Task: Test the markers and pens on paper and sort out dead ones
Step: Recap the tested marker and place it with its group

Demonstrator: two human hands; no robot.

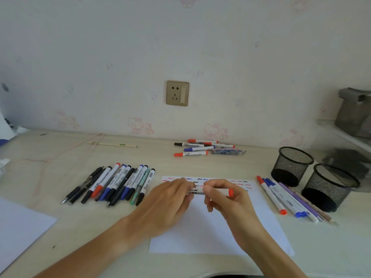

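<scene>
- Hands meet over the upper part of a white sheet of paper (210,233), both holding one white marker (212,192) that lies level, left to right, just above the sheet.
- Right hand (226,199) curls its fingers and thumb round the marker's barrel near the red end (230,192), which pokes out to the right.
- Left hand (170,199) pinches the marker's other end with its fingertips; that tip is hidden by the fingers, so whether a cap is on cannot be told.
- Short scribbles in pink, blue and black (202,179) run across the top edge of the paper, partly behind the hands.
- Left of the paper, a row of markers and pens (112,185) lies side by side on the pale desk (80,233), angled toward the wall.
- Right of the paper, a smaller group of markers and pens (289,199) lies just beside two black mesh cups (313,175), which stand upright.
- Near the wall, a loose pile of markers (202,147) lies well apart from the other groups.
- Another white sheet (18,225) shows at the left edge.
- On the wall above the desk sits a gold power socket (177,93).
</scene>
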